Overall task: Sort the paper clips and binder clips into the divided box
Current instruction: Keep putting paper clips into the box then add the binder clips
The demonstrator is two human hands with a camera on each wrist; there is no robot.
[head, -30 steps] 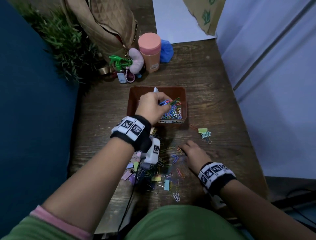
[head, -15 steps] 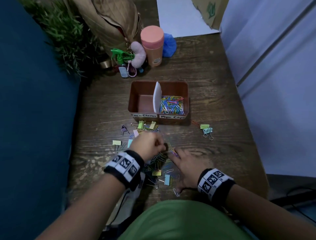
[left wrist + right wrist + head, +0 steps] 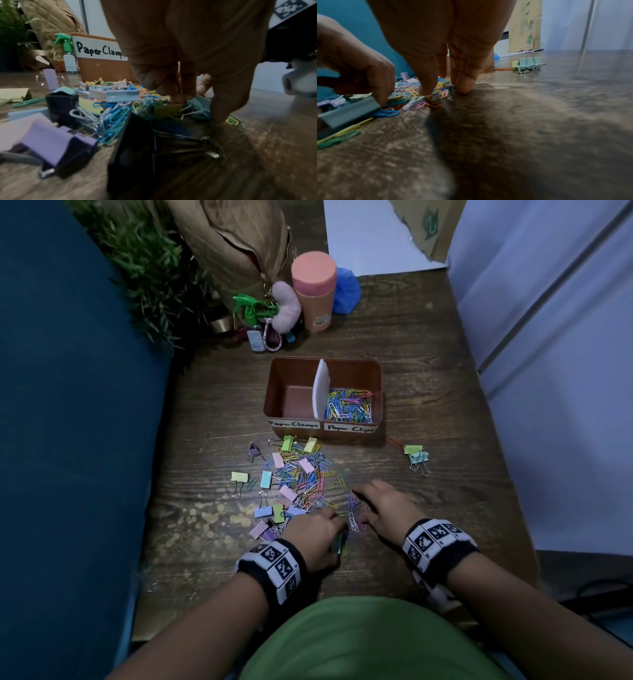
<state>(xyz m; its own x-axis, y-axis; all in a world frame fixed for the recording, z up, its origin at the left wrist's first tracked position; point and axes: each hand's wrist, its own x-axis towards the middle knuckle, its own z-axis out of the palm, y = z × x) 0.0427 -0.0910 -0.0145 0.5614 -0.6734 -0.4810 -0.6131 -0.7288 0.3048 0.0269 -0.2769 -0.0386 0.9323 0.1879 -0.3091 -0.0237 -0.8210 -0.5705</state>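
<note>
compared with half a second ago, the left hand (image 3: 317,534) has been drawn back to the near edge of the mixed pile of coloured paper clips and pastel binder clips (image 3: 301,477), fingers curled on what seems a grey-green binder clip (image 3: 349,113). the right hand (image 3: 385,506) is kept open, fingertips (image 3: 426,90) pressed on paper clips. the brown divided plastic box (image 3: 376,371) sits beyond the pile, paper clips in its right compartment. bare dark wooden table (image 3: 462,501) lies rightward, past two stray binder clips (image 3: 418,455).

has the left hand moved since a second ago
Yes. The left hand was over the divided box a second ago; it has come back toward the person and now sits at the near edge of the clip pile, well short of the box.
</note>
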